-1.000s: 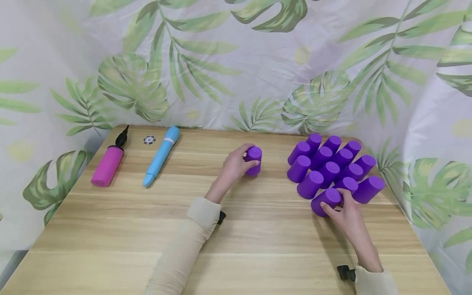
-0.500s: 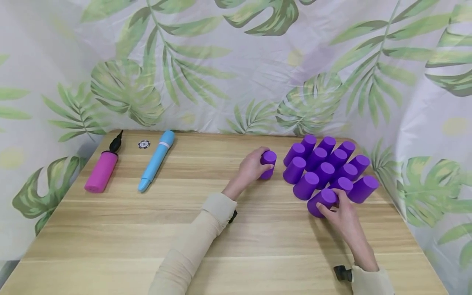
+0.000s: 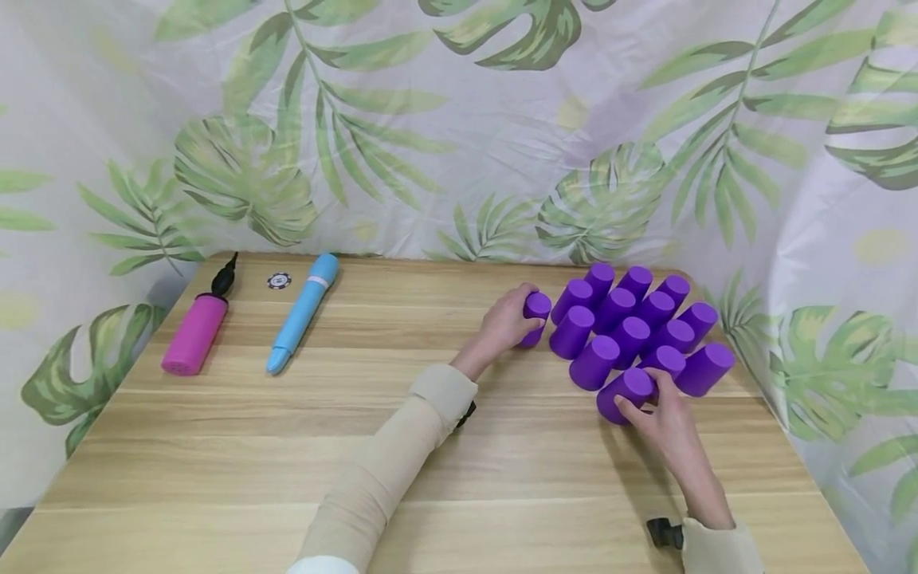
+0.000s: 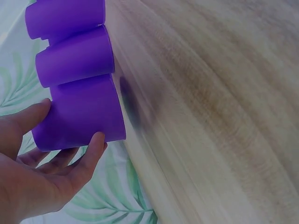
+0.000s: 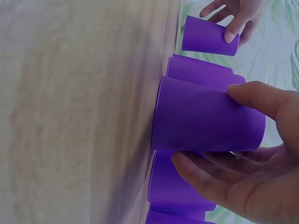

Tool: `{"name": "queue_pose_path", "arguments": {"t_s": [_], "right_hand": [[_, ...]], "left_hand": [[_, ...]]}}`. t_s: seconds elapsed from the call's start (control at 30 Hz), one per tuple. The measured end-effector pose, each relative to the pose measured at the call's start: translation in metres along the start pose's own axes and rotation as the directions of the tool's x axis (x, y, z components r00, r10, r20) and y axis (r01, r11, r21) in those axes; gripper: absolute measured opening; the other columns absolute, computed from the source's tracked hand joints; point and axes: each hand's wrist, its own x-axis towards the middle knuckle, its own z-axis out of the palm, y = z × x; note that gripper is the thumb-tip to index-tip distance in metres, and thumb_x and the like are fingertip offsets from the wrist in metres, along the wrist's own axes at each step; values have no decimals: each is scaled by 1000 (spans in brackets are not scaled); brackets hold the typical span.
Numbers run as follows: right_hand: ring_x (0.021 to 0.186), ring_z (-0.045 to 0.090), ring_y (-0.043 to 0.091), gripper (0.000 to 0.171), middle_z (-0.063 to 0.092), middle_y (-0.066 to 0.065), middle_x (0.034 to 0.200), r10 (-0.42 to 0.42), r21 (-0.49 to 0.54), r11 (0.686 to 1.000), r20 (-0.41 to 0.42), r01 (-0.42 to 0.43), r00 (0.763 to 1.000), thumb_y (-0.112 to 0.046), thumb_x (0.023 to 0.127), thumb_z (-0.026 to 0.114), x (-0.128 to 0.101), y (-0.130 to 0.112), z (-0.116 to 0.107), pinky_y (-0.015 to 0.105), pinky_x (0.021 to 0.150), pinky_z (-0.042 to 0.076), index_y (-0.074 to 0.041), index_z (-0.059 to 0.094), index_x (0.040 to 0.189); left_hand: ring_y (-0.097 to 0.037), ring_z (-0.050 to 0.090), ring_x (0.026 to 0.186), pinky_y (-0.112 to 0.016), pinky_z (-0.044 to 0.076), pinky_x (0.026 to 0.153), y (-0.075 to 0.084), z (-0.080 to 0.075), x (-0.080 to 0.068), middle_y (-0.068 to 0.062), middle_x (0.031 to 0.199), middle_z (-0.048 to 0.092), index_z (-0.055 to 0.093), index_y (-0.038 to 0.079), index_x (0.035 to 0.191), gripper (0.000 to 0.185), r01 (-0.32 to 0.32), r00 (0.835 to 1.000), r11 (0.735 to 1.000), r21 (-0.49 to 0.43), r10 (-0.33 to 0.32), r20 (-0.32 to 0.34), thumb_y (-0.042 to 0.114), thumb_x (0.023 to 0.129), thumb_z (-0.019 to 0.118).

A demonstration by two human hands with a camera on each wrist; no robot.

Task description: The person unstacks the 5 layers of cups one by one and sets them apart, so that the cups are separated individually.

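My left hand (image 3: 505,323) grips a single upside-down purple cup (image 3: 535,316) on the wooden table (image 3: 287,430), right beside the cluster of several purple cups (image 3: 638,327). In the left wrist view thumb and fingers (image 4: 91,151) curl round that cup (image 4: 81,114), with two more cups above it. My right hand (image 3: 663,418) grips the nearest cup of the cluster (image 3: 626,393); in the right wrist view its thumb (image 5: 254,98) and fingers wrap round that cup (image 5: 205,116), and the left hand's cup (image 5: 208,35) shows beyond.
A pink hand pump (image 3: 197,327), a small round chip (image 3: 279,281) and a blue pen-shaped tube (image 3: 301,312) lie at the table's far left. A leaf-print curtain (image 3: 459,127) closes off the back and right sides. Bare wood spans the table's middle and front.
My left hand has slid its cup to the right until it reaches the cluster's left edge. My right hand has kept its hold on the near cup.
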Motion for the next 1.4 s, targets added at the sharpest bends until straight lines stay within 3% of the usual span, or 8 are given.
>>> {"name": "queue_pose_path", "arguments": {"t_s": [0.3,0.67,1.4], "right_hand": [[98,63,40,52,60,28,112,2,11,1000,2,-2,1000,-13,83,75,1,-2,0,52,84,54,6,47,122],[100,62,41,54,60,30,113,17,1,1000,16,-17,1000,-14,84,74,1,-2,0,53,84,54,7,45,124],[102,61,42,56,58,30,115,45,-2,999,27,-45,999,-14,84,73,-1,1,1,53,86,53,7,43,126]], "left_hand": [[-29,58,112,-42,50,93,-1,5,5,-15,123,60,50,7,132,53,5,1000,1000,-4,-5,-23,14,85,74],[-29,57,113,-40,48,97,-2,11,12,-15,123,60,51,7,130,52,13,1000,1000,-21,-13,-5,14,84,74],[-27,60,108,-41,50,91,-7,14,9,-10,119,63,53,10,129,48,-20,1000,1000,-8,20,4,19,86,73]]}}
